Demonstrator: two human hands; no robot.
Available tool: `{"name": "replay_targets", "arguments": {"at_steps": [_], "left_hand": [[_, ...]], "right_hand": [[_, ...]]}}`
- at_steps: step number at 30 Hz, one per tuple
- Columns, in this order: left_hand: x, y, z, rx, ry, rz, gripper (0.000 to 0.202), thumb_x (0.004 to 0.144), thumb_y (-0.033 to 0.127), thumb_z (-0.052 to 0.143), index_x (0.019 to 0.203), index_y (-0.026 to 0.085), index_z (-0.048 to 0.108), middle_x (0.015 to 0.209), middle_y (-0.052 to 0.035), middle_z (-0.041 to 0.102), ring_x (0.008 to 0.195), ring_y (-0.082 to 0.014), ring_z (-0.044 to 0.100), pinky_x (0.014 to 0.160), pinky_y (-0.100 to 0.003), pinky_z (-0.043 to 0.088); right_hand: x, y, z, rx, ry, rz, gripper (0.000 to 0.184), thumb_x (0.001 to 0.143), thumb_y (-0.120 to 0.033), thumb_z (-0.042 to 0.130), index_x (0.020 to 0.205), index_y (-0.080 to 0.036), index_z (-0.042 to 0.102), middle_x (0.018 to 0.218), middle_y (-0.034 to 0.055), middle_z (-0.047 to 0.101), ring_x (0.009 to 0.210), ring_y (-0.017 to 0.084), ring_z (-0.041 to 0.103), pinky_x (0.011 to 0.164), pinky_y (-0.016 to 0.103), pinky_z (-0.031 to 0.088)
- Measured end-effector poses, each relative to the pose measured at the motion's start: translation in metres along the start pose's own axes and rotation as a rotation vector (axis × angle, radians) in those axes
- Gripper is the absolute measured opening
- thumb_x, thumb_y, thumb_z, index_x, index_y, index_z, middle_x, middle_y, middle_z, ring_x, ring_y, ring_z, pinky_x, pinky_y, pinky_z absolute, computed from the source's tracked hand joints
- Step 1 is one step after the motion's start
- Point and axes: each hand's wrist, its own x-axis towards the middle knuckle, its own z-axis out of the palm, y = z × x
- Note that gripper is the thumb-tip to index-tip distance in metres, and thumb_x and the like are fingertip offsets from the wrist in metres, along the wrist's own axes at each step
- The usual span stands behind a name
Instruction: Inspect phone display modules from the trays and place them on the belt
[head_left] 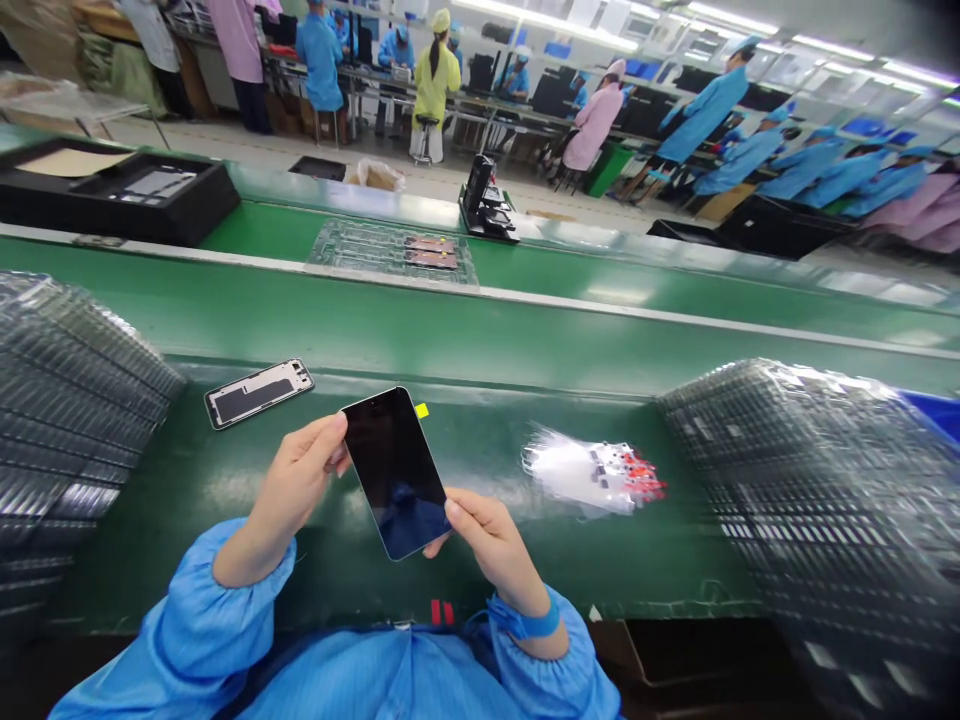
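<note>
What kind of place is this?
Most likely a phone factory: the left hand and right hand hold a phone screen, a green conveyor belt runs past, and workers in blue coats stand behind.

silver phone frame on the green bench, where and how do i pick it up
Probably pinch the flat silver rectangular phone frame across its two long edges near the middle, from above. It lies flat on the green bench, so only the rims give purchase. The left hand and right hand hold the black glass panel.

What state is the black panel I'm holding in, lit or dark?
Dark. The black panel, held between the left hand and right hand, shows only a bluish reflection.
</note>
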Motion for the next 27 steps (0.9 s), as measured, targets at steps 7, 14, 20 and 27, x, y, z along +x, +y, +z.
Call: {"name": "replay_targets", "arguments": {"at_steps": [7, 14, 20, 27], "left_hand": [[0.065, 0.011, -0.024, 0.041, -0.277, -0.394, 0.039, 0.078, 0.028, 0.077, 0.116, 0.016, 0.072, 0.094, -0.0123, 0.076, 0.074, -0.0223, 0.07, 0.06, -0.031, 0.06], [0.166, 0.021, -0.033, 0.251, 0.096, -0.178, 0.03, 0.096, 0.031, 0.062, 0.121, 0.014, 0.062, 0.113, -0.0099, 0.068, 0.092, -0.0202, 0.069, 0.078, -0.038, 0.06], [0.182, 0.069, -0.064, 0.604, 0.429, -0.006, 0.039, 0.096, 0.032, 0.063, 0.131, 0.017, 0.058, 0.136, -0.013, 0.058, 0.117, -0.0279, 0.061, 0.097, -0.051, 0.053], [0.112, 0.209, -0.15, 0.891, 0.579, 0.147, 0.035, 0.095, 0.032, 0.064, 0.126, 0.016, 0.061, 0.129, -0.012, 0.062, 0.111, -0.0261, 0.064, 0.092, -0.047, 0.055]], "right_hand": [[0.034, 0.005, -0.015, 0.143, 0.038, 0.124, 0.055, 0.092, -0.064, 0.058, 0.116, -0.017, 0.07, 0.083, 0.0069, 0.077, 0.06, 0.02, 0.074, 0.059, 0.029, 0.055], [0.068, 0.055, -0.038, 0.098, 0.503, 0.127, 0.078, 0.069, -0.078, 0.069, 0.111, -0.013, 0.065, 0.083, 0.0091, 0.078, 0.06, 0.019, 0.071, 0.055, 0.028, 0.054], [0.066, 0.087, -0.054, 0.031, 0.473, 0.133, 0.077, 0.069, -0.077, 0.069, 0.11, -0.012, 0.065, 0.081, 0.0077, 0.078, 0.059, 0.019, 0.07, 0.054, 0.029, 0.055], [0.063, 0.093, -0.055, -0.014, 0.386, 0.158, 0.076, 0.066, -0.08, 0.067, 0.106, -0.015, 0.067, 0.085, 0.0102, 0.079, 0.061, 0.023, 0.072, 0.053, 0.033, 0.058]]}}
